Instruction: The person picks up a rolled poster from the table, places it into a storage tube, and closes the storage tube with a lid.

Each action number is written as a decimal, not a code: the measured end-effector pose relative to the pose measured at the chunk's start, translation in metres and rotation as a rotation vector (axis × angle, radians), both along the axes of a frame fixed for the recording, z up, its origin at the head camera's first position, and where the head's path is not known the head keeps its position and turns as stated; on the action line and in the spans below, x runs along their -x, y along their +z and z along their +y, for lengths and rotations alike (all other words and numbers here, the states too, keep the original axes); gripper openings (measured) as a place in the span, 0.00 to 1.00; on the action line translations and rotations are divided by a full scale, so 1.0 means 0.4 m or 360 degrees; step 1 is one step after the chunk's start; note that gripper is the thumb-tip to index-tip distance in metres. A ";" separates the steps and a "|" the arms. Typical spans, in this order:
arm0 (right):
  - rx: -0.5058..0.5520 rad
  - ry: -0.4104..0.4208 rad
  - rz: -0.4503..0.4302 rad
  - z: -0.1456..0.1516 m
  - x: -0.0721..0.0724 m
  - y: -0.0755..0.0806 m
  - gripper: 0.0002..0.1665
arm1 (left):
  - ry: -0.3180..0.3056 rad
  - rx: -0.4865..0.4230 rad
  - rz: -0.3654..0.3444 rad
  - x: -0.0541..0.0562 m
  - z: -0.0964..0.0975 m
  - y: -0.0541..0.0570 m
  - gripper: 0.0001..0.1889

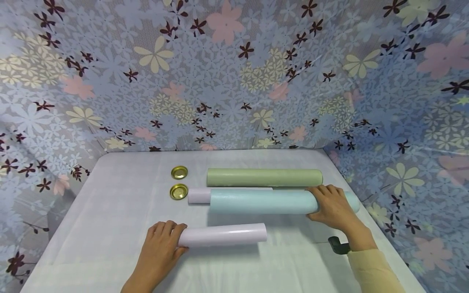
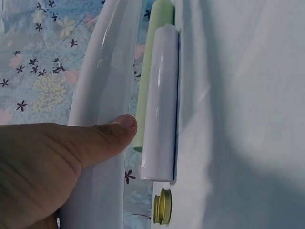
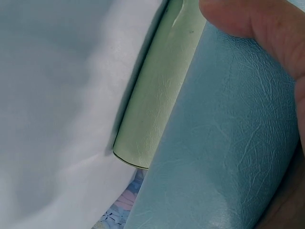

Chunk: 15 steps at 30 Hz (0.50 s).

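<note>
My left hand point(image 1: 159, 250) grips the left end of a pale lilac tube point(image 1: 227, 235), raised above the table near its front. In the left wrist view the thumb lies along that glossy tube point(image 2: 102, 90). Farther right, my right hand point(image 1: 334, 209) holds a light blue tube point(image 1: 256, 202) near its right end, fingers over the top. The right wrist view shows its creased, leathery surface point(image 3: 214, 124). A second lilac tube point(image 1: 199, 195) lies behind the blue one, partly hidden by it. At the back lies a green tube point(image 1: 264, 178).
Two gold lids, a rear lid point(image 1: 179, 172) and a front lid point(image 1: 178, 191), sit left of the tubes. A white cloth covers the table point(image 1: 121, 211). Flowered fabric point(image 1: 227, 81) hangs behind and at both sides. A black object point(image 1: 338, 245) shows at my right wrist.
</note>
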State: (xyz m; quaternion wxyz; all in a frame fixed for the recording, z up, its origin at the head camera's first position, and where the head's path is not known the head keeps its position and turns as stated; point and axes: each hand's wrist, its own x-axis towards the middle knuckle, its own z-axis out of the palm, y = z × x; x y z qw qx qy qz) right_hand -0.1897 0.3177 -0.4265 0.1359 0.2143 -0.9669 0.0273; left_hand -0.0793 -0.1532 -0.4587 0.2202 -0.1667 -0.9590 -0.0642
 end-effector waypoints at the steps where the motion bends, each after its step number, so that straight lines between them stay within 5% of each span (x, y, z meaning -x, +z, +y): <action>1: 0.0001 0.0001 0.0011 0.001 0.000 0.001 0.47 | 0.0002 0.0003 0.0003 0.000 -0.002 0.002 0.31; 15: 0.0031 -0.0033 0.0044 0.015 0.004 0.011 0.46 | 0.0006 -0.0020 0.0069 0.004 -0.040 0.018 0.31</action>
